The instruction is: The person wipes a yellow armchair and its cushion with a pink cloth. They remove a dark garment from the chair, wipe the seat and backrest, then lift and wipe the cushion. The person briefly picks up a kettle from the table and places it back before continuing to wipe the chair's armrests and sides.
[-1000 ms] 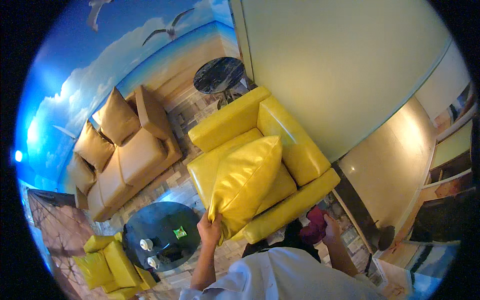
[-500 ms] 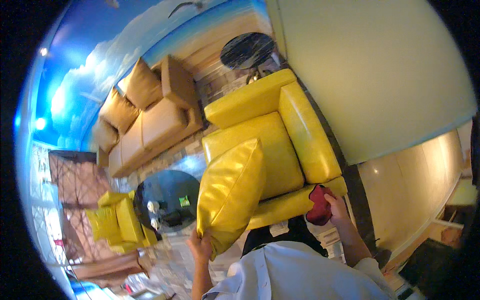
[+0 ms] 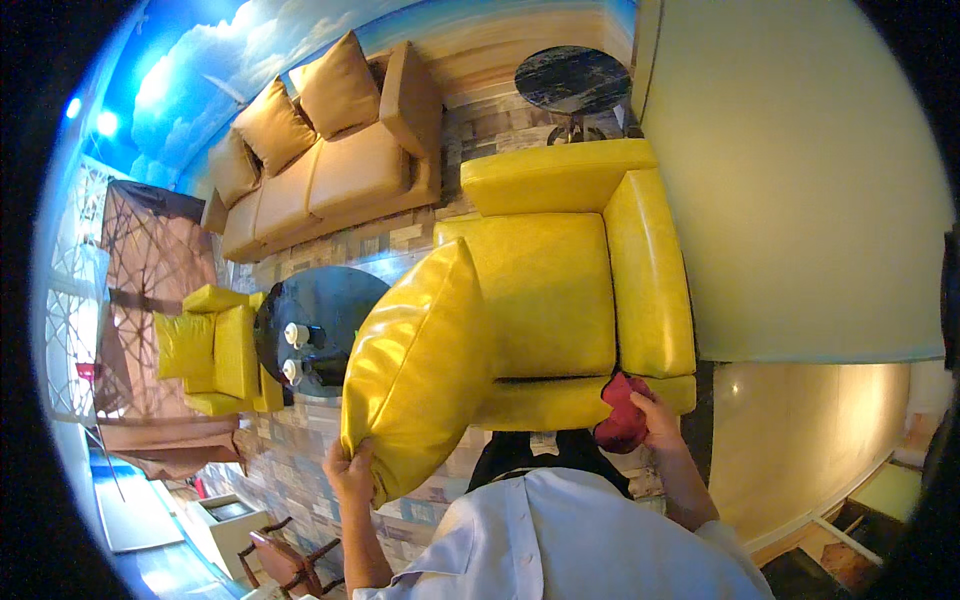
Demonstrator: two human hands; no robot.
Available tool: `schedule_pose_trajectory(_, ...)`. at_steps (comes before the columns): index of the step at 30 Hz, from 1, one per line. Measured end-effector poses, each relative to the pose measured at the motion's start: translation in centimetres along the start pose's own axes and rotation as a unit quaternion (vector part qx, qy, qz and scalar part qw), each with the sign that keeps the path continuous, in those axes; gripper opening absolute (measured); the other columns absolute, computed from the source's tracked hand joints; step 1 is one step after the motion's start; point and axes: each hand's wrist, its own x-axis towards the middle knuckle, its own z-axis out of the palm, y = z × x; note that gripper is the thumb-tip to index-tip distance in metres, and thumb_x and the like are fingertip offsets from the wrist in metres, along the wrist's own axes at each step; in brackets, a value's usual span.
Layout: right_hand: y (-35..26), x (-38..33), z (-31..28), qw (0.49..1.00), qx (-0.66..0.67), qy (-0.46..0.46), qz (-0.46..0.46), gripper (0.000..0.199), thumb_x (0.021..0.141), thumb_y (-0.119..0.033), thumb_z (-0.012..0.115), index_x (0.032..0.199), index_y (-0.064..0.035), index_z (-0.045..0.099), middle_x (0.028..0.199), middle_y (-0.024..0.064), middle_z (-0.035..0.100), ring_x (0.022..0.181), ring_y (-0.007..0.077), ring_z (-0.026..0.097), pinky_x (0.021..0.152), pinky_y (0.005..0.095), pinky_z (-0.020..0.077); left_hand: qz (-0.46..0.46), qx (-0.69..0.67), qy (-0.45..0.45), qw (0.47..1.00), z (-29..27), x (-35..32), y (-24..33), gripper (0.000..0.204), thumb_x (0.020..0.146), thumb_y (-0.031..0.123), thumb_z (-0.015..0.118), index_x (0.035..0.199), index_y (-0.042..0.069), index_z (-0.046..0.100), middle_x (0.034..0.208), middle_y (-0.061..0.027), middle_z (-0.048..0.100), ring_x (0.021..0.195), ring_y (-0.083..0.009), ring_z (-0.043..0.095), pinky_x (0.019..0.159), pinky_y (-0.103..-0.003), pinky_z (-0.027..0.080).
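My left hand (image 3: pixel 352 468) grips the lower corner of a shiny yellow cushion (image 3: pixel 415 370), which is held up at a tilt in front of a yellow armchair (image 3: pixel 540 290). The cushion hides the armchair's near left part. My right hand (image 3: pixel 657 418) is closed on a folded dark red cloth (image 3: pixel 622 415), held over the armchair's near arm at the right. The armchair's seat is bare, and its backrest (image 3: pixel 655 270) stands on the right side.
A tan sofa (image 3: pixel 330 185) with several cushions stands at the far left. Left of me is a round dark table (image 3: pixel 325 300) with white cups, beside another yellow armchair (image 3: pixel 225 345). A round black side table (image 3: pixel 572 82) stands at the back, a pale partition (image 3: pixel 800 180) to the right.
My view has turned, so the room appears rotated and the armchair sits straighter. The cushion has shifted left with my left hand. The red cloth stays in my right hand.
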Motion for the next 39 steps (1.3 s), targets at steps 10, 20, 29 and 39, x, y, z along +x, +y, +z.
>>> schedule_pose_trajectory(10, 3.3, 2.3, 5.7, 0.99, -0.108, -0.033, 0.079, 0.038, 0.092, -0.011, 0.071, 0.128, -0.0004, 0.064, 0.114, 0.0091, 0.072, 0.1, 0.0256, 0.072, 0.089, 0.0414, 0.0589, -0.099, 0.02, 0.021, 0.995, -3.2, -1.1, -6.4, 0.027, 0.088, 0.002, 0.07, 0.114, -0.006, 0.072, 0.092, -0.0064, 0.074, 0.082, -0.0115, 0.066, 0.073, -0.03, 0.053)
schedule_pose_trajectory(20, 5.8, 2.4, 11.2, 0.975, -0.124, -0.032, 0.184, 0.034, 0.096, -0.018, 0.064, 0.126, -0.0009, 0.065, 0.117, 0.0124, 0.073, 0.099, 0.0293, 0.072, 0.09, 0.0443, 0.0584, -0.106, 0.026, 0.033, 0.993, -6.9, 2.2, -7.6, 0.03, 0.087, 0.005, 0.073, 0.117, 0.0, 0.073, 0.088, -0.0123, 0.076, 0.08, -0.0133, 0.069, 0.076, -0.031, 0.055)
schedule_pose_trajectory(29, 9.2, 2.6, 14.2, 0.969, -0.151, -0.011, 0.196, 0.042, 0.095, -0.027, 0.066, 0.129, -0.0026, 0.064, 0.116, 0.0138, 0.073, 0.097, 0.032, 0.073, 0.087, 0.0467, 0.0606, -0.081, -0.209, 0.078, 0.971, -6.9, 10.9, -9.6, 0.027, 0.088, 0.008, 0.073, 0.114, -0.001, 0.074, 0.09, -0.0048, 0.075, 0.081, -0.0102, 0.066, 0.076, -0.029, 0.053)
schedule_pose_trajectory(39, 9.2, -1.7, 21.9, 0.939, -0.269, 0.081, 0.197, 0.047, 0.095, -0.026, 0.065, 0.136, -0.0036, 0.059, 0.12, 0.0141, 0.071, 0.101, 0.0331, 0.071, 0.088, 0.0487, 0.0598, -0.003, -0.312, 0.23, 0.922, -6.0, 24.3, -9.1, 0.026, 0.089, 0.005, 0.069, 0.113, -0.004, 0.074, 0.098, -0.004, 0.076, 0.086, -0.0113, 0.068, 0.08, -0.028, 0.054)
